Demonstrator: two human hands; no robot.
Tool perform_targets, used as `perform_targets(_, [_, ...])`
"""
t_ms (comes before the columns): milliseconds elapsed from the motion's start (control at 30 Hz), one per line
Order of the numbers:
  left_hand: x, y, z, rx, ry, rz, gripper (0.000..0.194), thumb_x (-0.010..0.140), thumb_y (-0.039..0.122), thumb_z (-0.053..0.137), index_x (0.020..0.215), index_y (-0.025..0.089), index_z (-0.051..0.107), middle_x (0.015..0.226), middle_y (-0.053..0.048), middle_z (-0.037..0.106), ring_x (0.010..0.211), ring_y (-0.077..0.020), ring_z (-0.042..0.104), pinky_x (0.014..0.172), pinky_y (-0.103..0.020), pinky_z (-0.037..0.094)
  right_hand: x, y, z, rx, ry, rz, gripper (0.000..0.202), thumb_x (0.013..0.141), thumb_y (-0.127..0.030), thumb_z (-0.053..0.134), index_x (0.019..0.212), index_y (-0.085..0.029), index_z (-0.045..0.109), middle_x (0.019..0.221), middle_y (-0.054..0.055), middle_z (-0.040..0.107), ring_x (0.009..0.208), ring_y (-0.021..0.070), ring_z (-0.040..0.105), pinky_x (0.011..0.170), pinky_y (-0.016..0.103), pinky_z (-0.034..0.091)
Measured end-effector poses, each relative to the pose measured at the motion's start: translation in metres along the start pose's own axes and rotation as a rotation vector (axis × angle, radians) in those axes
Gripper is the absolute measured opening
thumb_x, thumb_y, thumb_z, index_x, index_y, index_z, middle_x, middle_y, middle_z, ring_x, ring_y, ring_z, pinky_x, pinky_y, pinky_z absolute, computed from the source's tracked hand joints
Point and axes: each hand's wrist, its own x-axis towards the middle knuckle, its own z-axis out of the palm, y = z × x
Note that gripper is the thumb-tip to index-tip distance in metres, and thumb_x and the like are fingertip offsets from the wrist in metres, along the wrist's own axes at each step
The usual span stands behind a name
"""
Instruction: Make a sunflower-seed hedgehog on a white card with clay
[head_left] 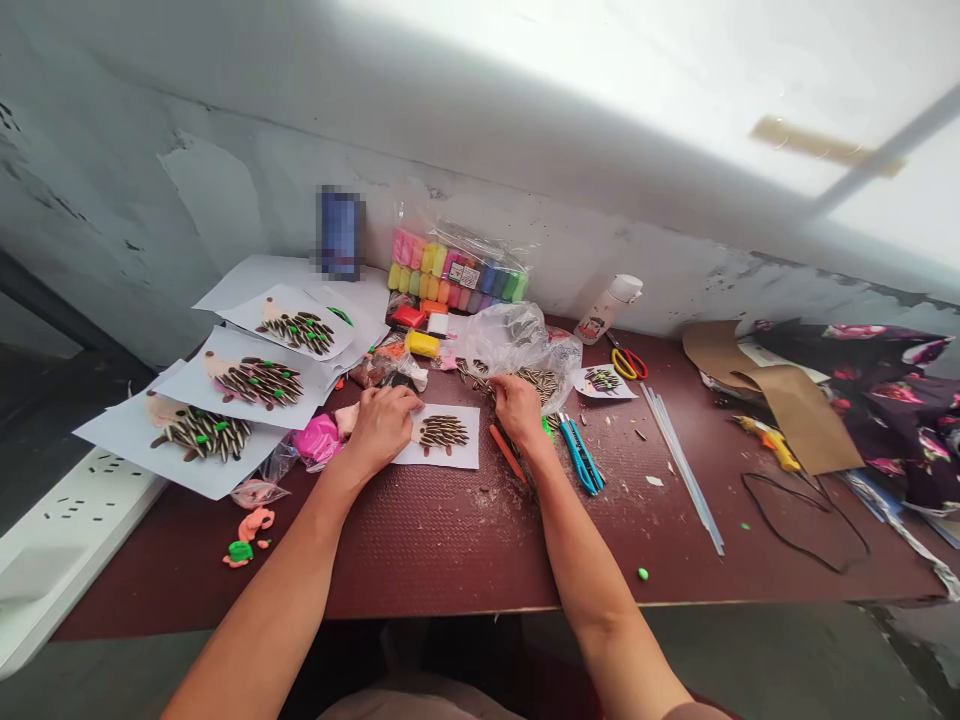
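A small white card (440, 453) lies on the table, with a hedgehog figure (444, 432) covered in striped sunflower seeds. Its left edge is under my left hand (381, 425), whose bent fingers press on it and partly hide the figure's head end. My right hand (519, 408) is at the pile of sunflower seeds (541, 382), by an open clear plastic bag (506, 335). Its fingers are drawn together at the seeds; whatever is between the fingertips is too small to make out. An orange stick (508, 453) lies just below that hand.
Finished-looking hedgehog sheets (255, 382) overlap at left, near a white power strip (75, 530). Coloured clay packs (457, 272) stand at the wall. A blue cutter (581, 455), scissors (628, 362), a bottle (609, 308), clear glue sticks (682, 468) and a glue gun (776, 445) are on the right.
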Motion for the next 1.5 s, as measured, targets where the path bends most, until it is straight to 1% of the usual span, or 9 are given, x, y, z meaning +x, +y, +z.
perform_targets(167, [0.0,0.0,0.0,-0.005,0.008,-0.004,0.038,0.083,0.009,0.044,0.096,0.022,0.077,0.108,-0.008,0.075,0.105,-0.0282,0.064,0.096,-0.048,0.042,0.0,0.005,-0.003,-0.063,0.062,0.094,0.033,0.1,-0.019,0.048,0.117,-0.017,0.076,0.108,0.012,0.07,0.104,0.0216,0.06,0.088,0.028,0.04])
perform_targets(267, [0.0,0.0,0.0,-0.012,0.004,0.001,0.038,0.084,0.009,0.044,0.096,0.023,0.077,0.108,-0.009,0.075,0.105,-0.0285,0.064,0.096,-0.048,0.041,-0.001,0.005,-0.004,-0.046,0.057,0.017,0.03,0.1,-0.023,0.051,0.114,-0.02,0.077,0.107,0.01,0.069,0.104,0.0212,0.057,0.089,0.028,0.039])
perform_targets(367, [0.0,0.0,0.0,-0.03,-0.003,-0.002,0.037,0.083,0.009,0.045,0.096,0.023,0.076,0.109,-0.009,0.074,0.106,-0.0291,0.064,0.096,-0.048,0.041,-0.001,0.003,-0.004,-0.068,-0.007,-0.042,0.03,0.101,-0.026,0.051,0.111,-0.022,0.079,0.104,0.009,0.068,0.101,0.0213,0.056,0.088,0.028,0.038])
perform_targets(567, [0.0,0.001,-0.001,-0.018,-0.011,-0.011,0.037,0.084,0.008,0.044,0.097,0.022,0.076,0.109,-0.009,0.075,0.106,-0.0289,0.064,0.096,-0.048,0.04,-0.001,0.004,-0.006,-0.17,0.006,0.073,0.035,0.103,-0.025,0.045,0.109,-0.019,0.079,0.103,0.012,0.069,0.099,0.023,0.056,0.085,0.03,0.036])
perform_targets(733, [0.001,0.001,-0.001,-0.021,-0.012,-0.004,0.037,0.083,0.009,0.045,0.096,0.023,0.076,0.108,-0.009,0.075,0.105,-0.0291,0.064,0.096,-0.048,0.041,0.003,0.003,-0.005,-0.176,0.001,0.099,0.035,0.103,-0.027,0.045,0.119,-0.023,0.076,0.105,0.012,0.067,0.101,0.0236,0.057,0.083,0.03,0.036])
perform_targets(833, [0.001,0.002,-0.001,-0.023,-0.007,-0.009,0.037,0.082,0.008,0.045,0.096,0.022,0.077,0.109,-0.009,0.074,0.106,-0.0294,0.064,0.095,-0.048,0.041,0.006,0.001,-0.004,-0.184,-0.034,0.108,0.033,0.102,-0.028,0.047,0.118,-0.022,0.076,0.107,0.012,0.067,0.103,0.0242,0.057,0.083,0.03,0.037])
perform_targets(1133, [0.001,0.0,-0.001,-0.023,-0.021,-0.012,0.037,0.083,0.009,0.045,0.097,0.023,0.077,0.109,-0.01,0.074,0.106,-0.0291,0.064,0.094,-0.047,0.041,0.007,0.007,-0.001,-0.145,-0.015,0.088,0.026,0.1,-0.025,0.053,0.112,-0.019,0.074,0.107,0.011,0.068,0.103,0.0225,0.057,0.084,0.029,0.037])
perform_targets(1333, [0.0,-0.001,0.001,-0.029,-0.002,0.003,0.036,0.083,0.01,0.045,0.096,0.023,0.077,0.108,-0.01,0.074,0.105,-0.0295,0.064,0.094,-0.047,0.042,0.004,0.013,-0.003,-0.132,0.036,0.129,0.026,0.1,-0.023,0.05,0.108,-0.015,0.074,0.106,0.012,0.069,0.1,0.0217,0.058,0.084,0.028,0.037])
perform_targets(1500, [0.0,0.0,0.0,-0.018,-0.001,0.01,0.037,0.083,0.01,0.044,0.096,0.021,0.077,0.108,-0.01,0.075,0.105,-0.0298,0.064,0.093,-0.048,0.042,0.003,0.013,-0.007,-0.044,0.051,0.091,0.025,0.098,-0.022,0.052,0.101,-0.017,0.076,0.101,0.008,0.07,0.098,0.0198,0.058,0.085,0.026,0.037])
